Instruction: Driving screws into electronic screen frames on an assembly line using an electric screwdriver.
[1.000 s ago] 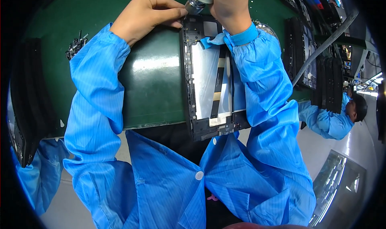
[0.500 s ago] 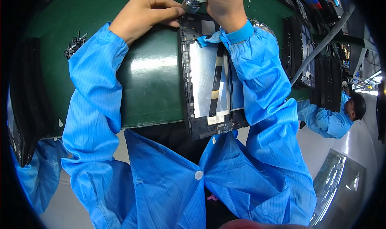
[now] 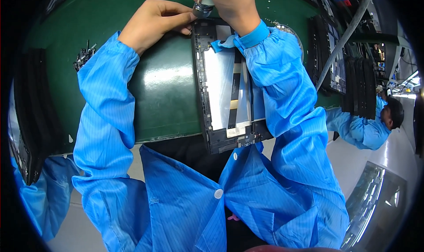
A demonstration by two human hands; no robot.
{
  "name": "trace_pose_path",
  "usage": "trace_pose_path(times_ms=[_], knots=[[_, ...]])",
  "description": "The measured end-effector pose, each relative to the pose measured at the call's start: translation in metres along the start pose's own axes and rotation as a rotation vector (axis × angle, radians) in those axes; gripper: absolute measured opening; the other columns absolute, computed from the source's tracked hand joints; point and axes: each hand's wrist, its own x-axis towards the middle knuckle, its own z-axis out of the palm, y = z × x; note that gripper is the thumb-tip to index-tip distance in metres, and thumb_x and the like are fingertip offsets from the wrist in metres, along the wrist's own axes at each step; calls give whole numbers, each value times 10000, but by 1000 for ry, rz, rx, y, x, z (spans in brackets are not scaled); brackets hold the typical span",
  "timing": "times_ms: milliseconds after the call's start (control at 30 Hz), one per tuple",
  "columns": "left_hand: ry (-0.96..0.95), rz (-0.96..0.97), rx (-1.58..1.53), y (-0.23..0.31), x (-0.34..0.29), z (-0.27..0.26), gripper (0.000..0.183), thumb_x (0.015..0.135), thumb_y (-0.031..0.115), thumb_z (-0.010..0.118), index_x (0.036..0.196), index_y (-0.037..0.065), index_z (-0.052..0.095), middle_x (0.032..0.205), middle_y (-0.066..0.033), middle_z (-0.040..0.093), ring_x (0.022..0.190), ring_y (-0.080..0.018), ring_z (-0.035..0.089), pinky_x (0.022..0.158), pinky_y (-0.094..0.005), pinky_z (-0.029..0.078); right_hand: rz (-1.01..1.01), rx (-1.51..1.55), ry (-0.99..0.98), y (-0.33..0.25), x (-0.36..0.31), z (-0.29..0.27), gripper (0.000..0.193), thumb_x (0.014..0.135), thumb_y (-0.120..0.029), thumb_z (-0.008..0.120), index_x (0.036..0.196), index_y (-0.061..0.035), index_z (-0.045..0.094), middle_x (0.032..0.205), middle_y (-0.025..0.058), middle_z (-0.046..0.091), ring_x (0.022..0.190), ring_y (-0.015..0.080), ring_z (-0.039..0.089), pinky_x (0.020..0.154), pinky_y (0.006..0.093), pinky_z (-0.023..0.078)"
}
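Note:
My right hand (image 3: 234, 4) grips a pale-handled tool with a dark metallic nose, apparently an electric screwdriver (image 3: 204, 9). Its nose is over the far left corner of an opened tablet-like device (image 3: 221, 88), which has a black frame and a silvery inside crossed by a dark ribbon strip. Beside that corner is my left hand (image 3: 154, 24), thumb and fingers closed together next to the tool's nose. Whatever is between those fingertips is hidden. A blue wrist strap (image 3: 223, 44) hangs from my right cuff across the device, whose right side lies partly under my forearm.
Small dark parts (image 3: 84, 56) are heaped on the green table (image 3: 163, 106) at the left. A round dish (image 3: 289, 30) of tiny metal pieces is behind my right forearm. Black panels stand in rows at the left (image 3: 33, 106) and right (image 3: 360, 86). A grey cable (image 3: 344, 42) crosses the right side, near another person (image 3: 364, 126).
My right hand and the tool have shifted slightly left in the picture, as has the device's far end. My left hand stays beside the same corner.

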Motion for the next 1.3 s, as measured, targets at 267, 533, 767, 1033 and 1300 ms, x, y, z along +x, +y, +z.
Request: trace_pose_path(times_ms=[267, 533, 767, 1033, 1300], knots=[[-11, -19, -32, 4, -7, -1, 252, 932, 124, 674, 1094, -66, 713, 946, -130, 722, 821, -156, 694, 805, -265, 561, -20, 160, 85, 3, -5, 11, 187, 953, -134, 633, 832, 6, 664, 644, 40, 640, 474, 83, 555, 414, 241, 412], [-20, -64, -48, 5, -4, 0, 265, 947, 85, 646, 1123, -110, 674, 970, -136, 715, 843, -162, 691, 816, -260, 560, -5, 125, 25, 0, -4, 10, 264, 941, -253, 695, 844, -10, 663, 626, 0, 602, 465, 66, 530, 412, 232, 395], [-2, -46, -42, 11, 1, 0, 215, 938, 85, 648, 1049, -93, 694, 917, -101, 712, 808, -149, 681, 773, -258, 539, 16, 507, -100, 8, 1, -6, 830, 922, -792, 309, 1050, -20, 585, 844, 44, 586, 466, 91, 506, 406, 226, 378], [0, -76, -63, 15, -7, 6, 182, 938, 60, 644, 1005, -102, 692, 906, -101, 687, 809, -164, 672, 763, -292, 561, -49, 284, -78, 2, -6, -4, 871, 928, -729, 224, 1290, 9, 511, 1064, 222, 639, 451, 134, 555, 387, 258, 467], [8, -61, 44, 0, -1, -2, 208, 934, 82, 646, 1021, -99, 699, 872, -93, 710, 820, -133, 667, 782, -255, 523, 5, 180, -35, 7, -6, 2, 1002, 854, -854, 250, 1096, 26, 661, 845, 148, 656, 491, 147, 594, 463, 287, 482]])
